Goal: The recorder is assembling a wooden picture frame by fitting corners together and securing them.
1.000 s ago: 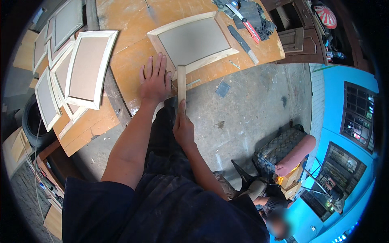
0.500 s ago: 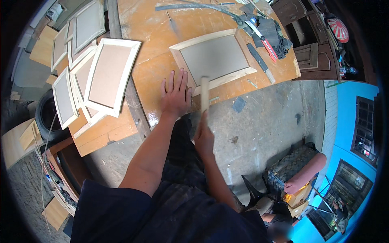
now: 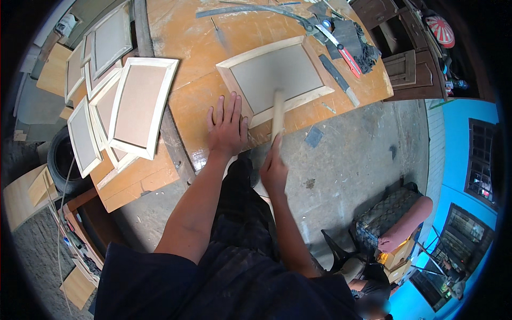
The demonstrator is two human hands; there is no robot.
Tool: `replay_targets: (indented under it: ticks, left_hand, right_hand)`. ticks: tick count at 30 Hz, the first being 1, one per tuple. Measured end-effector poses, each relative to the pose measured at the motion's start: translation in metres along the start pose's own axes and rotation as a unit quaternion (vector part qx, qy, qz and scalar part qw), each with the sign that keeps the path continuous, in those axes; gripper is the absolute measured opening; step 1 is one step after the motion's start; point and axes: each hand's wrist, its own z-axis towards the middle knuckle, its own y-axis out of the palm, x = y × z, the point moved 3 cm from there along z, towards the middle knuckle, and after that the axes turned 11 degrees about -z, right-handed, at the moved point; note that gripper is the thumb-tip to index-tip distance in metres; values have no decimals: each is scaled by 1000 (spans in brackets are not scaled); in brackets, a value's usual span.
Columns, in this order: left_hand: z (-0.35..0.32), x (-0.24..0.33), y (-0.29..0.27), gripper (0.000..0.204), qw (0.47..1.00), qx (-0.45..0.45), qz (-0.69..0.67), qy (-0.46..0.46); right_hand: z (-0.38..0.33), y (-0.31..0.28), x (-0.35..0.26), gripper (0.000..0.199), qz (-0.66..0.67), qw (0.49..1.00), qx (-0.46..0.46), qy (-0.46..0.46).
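Note:
A rectangular wooden frame (image 3: 308, 98) with a grey panel lies on the orange-brown worktable (image 3: 186, 106), close to its near edge. My left hand (image 3: 228, 130) rests flat with fingers stretched out at the frame's near left corner. My right hand (image 3: 274, 173) is closed round the lower end of a pale wooden stick (image 3: 278, 114), blurred by motion. The stick's upper part crosses the frame's near rail and hides some of it. Whether it touches the frame I cannot tell.
Several similar framed panels (image 3: 143, 101) lie overlapping at the left. Right of the frame lie a dark-bladed tool (image 3: 335, 73), a red-handled cutter (image 3: 349, 61) and dark cloth (image 3: 353, 40). A tyre (image 3: 64, 160) stands at the left, a person (image 3: 373, 282) at lower right.
My right hand and the stick have shifted a little to the right along the frame's near rail. My left hand stays at the same corner. The whole view has moved slightly.

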Motion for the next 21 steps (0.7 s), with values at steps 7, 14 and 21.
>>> replay_targets:
  ticks: [7,14,21]
  left_hand:
    - [0,1,0,61,1000,10,-9,6]
    - [-2,-1,2,61,999,22,16,21]
    - [-1,-1,-1,61,1000,18,10,16]
  right_hand:
    - [-28,10,-7,66,24,999,20,-38]
    - [14,-5,6,59,8,1000,22,8]
    - [-22,11,-6,63,24,999,36,-24]
